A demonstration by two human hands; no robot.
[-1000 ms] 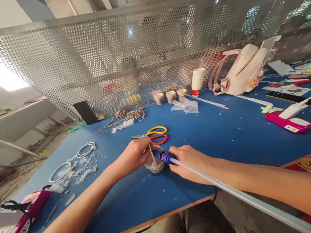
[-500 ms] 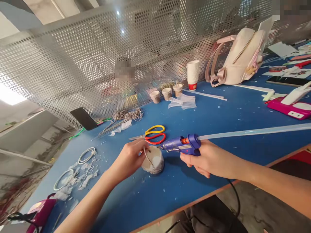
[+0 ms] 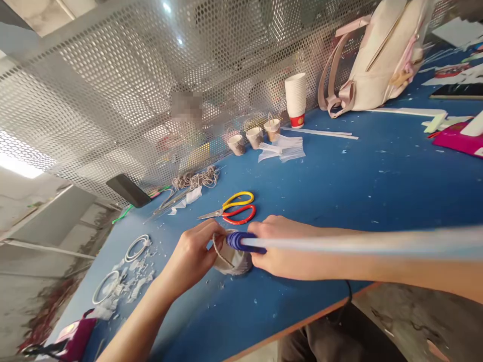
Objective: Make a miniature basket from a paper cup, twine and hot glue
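Observation:
A small cord-wrapped cup (image 3: 238, 264) with a twisted cord handle (image 3: 222, 254) rests on the blue table. My left hand (image 3: 194, 251) pinches the handle at the cup's left rim. My right hand (image 3: 277, 246) is wrapped round a blue glue gun (image 3: 237, 241), whose back end faces me over the cup; its nozzle is hidden. From the gun a long clear glue stick (image 3: 339, 244) runs to the right, blurred. Scissors (image 3: 239, 207) with one yellow and one red handle lie just behind the cup.
Three small cups (image 3: 254, 137), stacked paper cups (image 3: 296, 100) and a pale backpack (image 3: 385, 60) stand along the perforated screen (image 3: 124, 90). Cord bundles (image 3: 196, 178) and a dark phone (image 3: 128, 190) are at the back left. White rings (image 3: 138, 248) and scraps lie left.
My right hand has moved left with the glue gun and turned it, so the gun is now over the cup. My left hand still pinches the handle. The view has shifted slightly.

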